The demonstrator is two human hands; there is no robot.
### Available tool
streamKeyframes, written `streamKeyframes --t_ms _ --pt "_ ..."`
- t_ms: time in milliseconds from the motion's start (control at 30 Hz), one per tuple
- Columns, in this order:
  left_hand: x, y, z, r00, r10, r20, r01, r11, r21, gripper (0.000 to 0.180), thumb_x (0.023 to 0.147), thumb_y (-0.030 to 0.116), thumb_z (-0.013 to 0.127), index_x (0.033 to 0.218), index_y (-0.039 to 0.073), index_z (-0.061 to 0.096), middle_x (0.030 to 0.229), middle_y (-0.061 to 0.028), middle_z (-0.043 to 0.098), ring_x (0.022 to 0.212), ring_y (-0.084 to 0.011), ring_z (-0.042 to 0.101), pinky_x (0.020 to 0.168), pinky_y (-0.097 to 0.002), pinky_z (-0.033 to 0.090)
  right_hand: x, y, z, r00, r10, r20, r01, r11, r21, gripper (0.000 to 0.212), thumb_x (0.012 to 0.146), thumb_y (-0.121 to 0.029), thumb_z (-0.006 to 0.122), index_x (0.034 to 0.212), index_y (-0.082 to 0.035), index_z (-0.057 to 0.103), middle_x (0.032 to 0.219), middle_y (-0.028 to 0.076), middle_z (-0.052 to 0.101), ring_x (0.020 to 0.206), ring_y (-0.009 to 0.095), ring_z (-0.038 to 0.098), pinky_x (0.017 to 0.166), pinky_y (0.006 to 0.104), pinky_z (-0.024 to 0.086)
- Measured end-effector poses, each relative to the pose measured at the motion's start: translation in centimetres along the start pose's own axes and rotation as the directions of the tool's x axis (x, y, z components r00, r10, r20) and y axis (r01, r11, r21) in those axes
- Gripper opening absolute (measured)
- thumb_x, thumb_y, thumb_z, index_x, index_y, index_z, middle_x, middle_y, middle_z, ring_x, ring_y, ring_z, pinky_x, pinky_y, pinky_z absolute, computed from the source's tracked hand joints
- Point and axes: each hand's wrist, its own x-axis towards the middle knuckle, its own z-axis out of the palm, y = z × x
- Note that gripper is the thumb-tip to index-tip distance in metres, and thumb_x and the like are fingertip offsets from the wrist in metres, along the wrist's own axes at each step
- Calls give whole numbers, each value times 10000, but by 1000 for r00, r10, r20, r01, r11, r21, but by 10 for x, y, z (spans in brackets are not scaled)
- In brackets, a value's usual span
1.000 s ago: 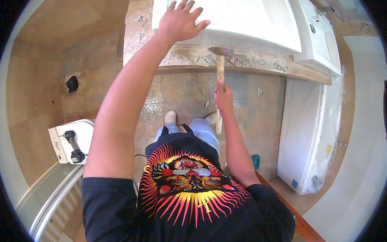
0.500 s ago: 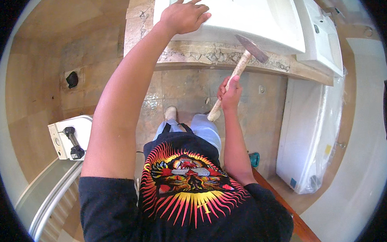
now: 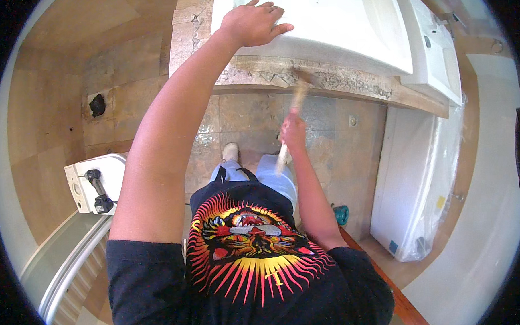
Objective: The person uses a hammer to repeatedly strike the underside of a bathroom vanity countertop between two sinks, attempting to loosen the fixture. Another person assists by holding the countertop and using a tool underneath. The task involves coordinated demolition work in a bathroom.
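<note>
My left hand [image 3: 254, 24] lies flat on the front rim of a large white washbasin [image 3: 318, 31], its fingers spread. In my right hand [image 3: 294, 131] is a hammer [image 3: 299, 98], gripped round its pale, worn handle. The hammer is smeared by motion; its dark head is at the rough front strip of the tiled ledge [image 3: 262, 73], just below the basin. I cannot tell whether the head touches the ledge. Broken, chipped mortar shows along that strip.
A second white basin [image 3: 433, 47] stands at the right end of the ledge. Below it is a plastic-wrapped white unit [image 3: 406, 180]. A cordless drill [image 3: 99, 191] lies on a white surface at left, by a radiator [image 3: 75, 272]. A dark hole [image 3: 97, 105] opens in the tiles.
My right hand has swung the hammer to the left, bringing its head from over the basin's edge to the ledge's front strip. My left hand remains on the basin, its thumb further out.
</note>
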Motion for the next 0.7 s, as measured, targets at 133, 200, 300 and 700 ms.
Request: streamKeyframes --t_ms 133,200,300,700 --pt "-2 -6 19 999 23 -27 -24 998 -58 598 959 576 271 1343 159 460 1382 -104 473 1281 -381 419 1068 -474 361 -3 -35 -8 994 79 -69 -93 971 -222 552 911 -610 444 681 -108 464 469 -12 387 358 113 408 323 269 321" --pt "-9 -7 23 999 -14 -33 13 999 -30 586 963 567 269 1338 162 467 1380 -90 477 1279 -379 421 1070 -470 359 -20 -53 -6 996 19 -86 -28 994 -104 553 906 -613 453 676 -110 466 474 -13 390 356 115 401 317 274 321" --pt "-1 -9 13 998 -33 -58 32 999 -11 575 968 559 263 1339 172 469 1382 -73 478 1278 -378 423 1069 -467 362 -18 -57 5 991 -125 -55 134 971 200 523 924 -571 464 674 -112 471 486 -13 402 355 112 395 321 274 328" --pt "-3 -7 5 999 -28 -21 27 998 -62 552 982 531 235 1306 174 505 1369 -69 491 1270 -361 438 1061 -457 371 -12 -37 15 964 -261 43 262 919 -296 563 942 -534 448 663 -49 518 537 29 480 525 139 502 506 326 399"
